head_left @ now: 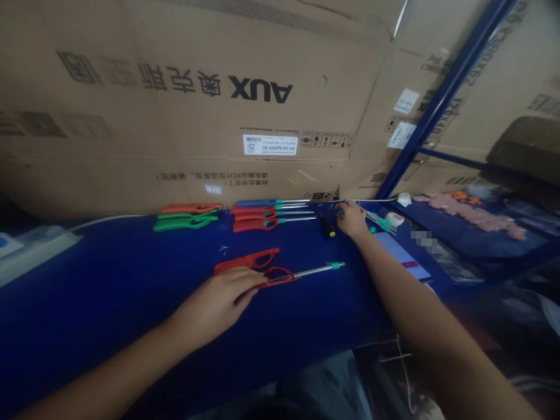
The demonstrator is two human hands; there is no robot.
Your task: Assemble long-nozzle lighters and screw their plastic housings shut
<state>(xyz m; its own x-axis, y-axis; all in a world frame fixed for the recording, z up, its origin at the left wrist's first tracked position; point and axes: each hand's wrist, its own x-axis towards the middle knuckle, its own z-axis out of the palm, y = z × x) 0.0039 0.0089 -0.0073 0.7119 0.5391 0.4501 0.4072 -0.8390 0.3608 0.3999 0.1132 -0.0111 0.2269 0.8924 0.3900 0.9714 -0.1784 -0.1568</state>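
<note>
My left hand (pixel 227 291) is closed around one red half of a long-nosed lighter's handle (pixel 280 272), which carries a metal tube (pixel 315 270) with a green piece near its tip. Just behind it on the blue table lies a separate red handle half (pixel 251 260). At the back of the table, my right hand (pixel 350 217) has its fingers bent together and pointing down; what they pinch, if anything, is hidden. A black screwdriver (pixel 326 224) with a yellow end lies at its left. Beside its right edge are loose metal tubes with green pieces (pixel 381 221).
Several lighters with red and blue handles (pixel 256 226) lie in a row at the back, with green handles (pixel 186 222) to their left. A cardboard wall (pixel 175 146) stands behind. Rightward are a flat light-blue box (pixel 400 254), a blue metal post (pixel 431 116) and pinkish small parts (pixel 472 216).
</note>
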